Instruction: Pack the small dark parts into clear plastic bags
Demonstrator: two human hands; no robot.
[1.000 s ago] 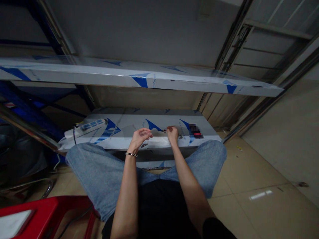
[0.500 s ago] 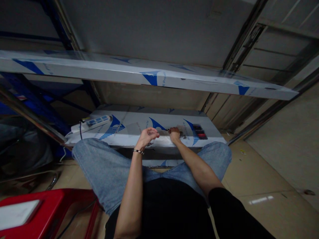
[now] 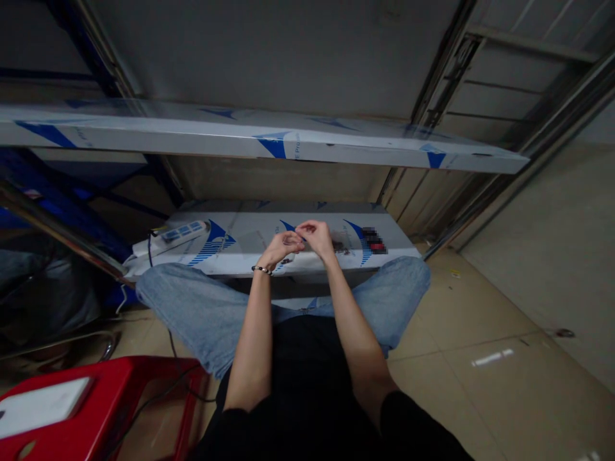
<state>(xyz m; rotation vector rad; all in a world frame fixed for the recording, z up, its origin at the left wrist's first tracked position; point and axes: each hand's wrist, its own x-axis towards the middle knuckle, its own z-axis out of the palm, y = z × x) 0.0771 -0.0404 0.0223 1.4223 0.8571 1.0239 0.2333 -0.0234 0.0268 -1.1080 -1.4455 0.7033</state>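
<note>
My left hand (image 3: pixel 282 246) and my right hand (image 3: pixel 314 235) meet fingertip to fingertip above the low white-and-blue wrapped shelf (image 3: pixel 250 250). Both hands have their fingers curled in a pinch around something small that I cannot make out. A beaded bracelet (image 3: pixel 262 269) circles my left wrist. Small dark and red bits (image 3: pixel 372 242) lie on the shelf just right of my right hand. My knees in blue jeans flank the shelf's front edge.
A white power strip (image 3: pixel 175 234) with a black cord lies on the shelf's left end. A longer wrapped shelf (image 3: pixel 269 141) runs overhead. A red stool (image 3: pixel 81 410) stands at the lower left. Metal rack posts rise at the right; tiled floor spreads right.
My right hand has lifted off the shelf and moved left to join my left hand. The camera view shifted slightly.
</note>
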